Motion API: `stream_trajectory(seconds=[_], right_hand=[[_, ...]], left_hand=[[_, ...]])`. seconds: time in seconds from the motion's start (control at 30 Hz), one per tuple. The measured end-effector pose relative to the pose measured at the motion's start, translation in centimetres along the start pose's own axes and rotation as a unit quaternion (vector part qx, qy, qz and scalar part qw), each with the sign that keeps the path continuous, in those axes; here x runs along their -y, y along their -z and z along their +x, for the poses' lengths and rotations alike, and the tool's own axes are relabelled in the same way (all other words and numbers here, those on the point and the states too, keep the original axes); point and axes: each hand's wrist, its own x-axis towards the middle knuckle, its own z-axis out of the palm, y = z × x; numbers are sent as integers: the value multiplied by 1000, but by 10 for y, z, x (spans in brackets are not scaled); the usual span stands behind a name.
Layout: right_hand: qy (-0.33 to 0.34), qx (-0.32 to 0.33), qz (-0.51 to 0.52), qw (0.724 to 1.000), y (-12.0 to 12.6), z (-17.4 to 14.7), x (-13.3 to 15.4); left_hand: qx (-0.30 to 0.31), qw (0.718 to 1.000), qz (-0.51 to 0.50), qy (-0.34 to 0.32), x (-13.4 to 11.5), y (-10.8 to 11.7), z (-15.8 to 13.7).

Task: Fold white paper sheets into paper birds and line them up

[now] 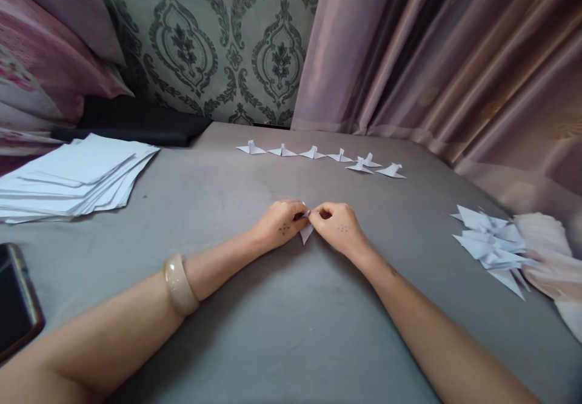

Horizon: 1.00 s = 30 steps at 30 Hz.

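Note:
Between my two hands is a small folded white paper piece [306, 234], one pointed flap hanging down below the fingers. My left hand [282, 223] pinches it from the left side, thumb and fingers closed. From the right, my right hand [339, 225] grips it too, with its fingertips meeting the left ones at the paper. The fingers hide most of the fold. Beyond the hands stands a row of several folded paper birds [313, 153], their wings spread on the grey cloth.
A stack of white paper sheets [68, 176] lies at the left, with a black folded item [145, 122] behind it. A phone [16, 301] rests at the left edge. Several folded paper pieces [493, 243] are heaped at the right beside a pale cloth [545, 252]. Curtains [409, 58] hang behind.

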Motion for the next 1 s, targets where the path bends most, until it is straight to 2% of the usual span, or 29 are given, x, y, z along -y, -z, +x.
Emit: stream_trajectory(seconds=[0.07,0.17,0.33,0.77,1.0], right_hand=[[-15,10,13,1000,1,1,0],[-61,61,62,994,5,3,0],[-152,129,189,962,10,7,0],[-206,211,286,912,16,14,-10],[-223,202,284,910,18,13,-7]], left_hand=[[1,1000,0,8,-1,1,0],[0,1000,0,19,-2,2,0],[9,999,-32,36,-5,5,-1],[6,998,-42,42,-5,6,-1],[12,997,-53,54,-8,7,-2]])
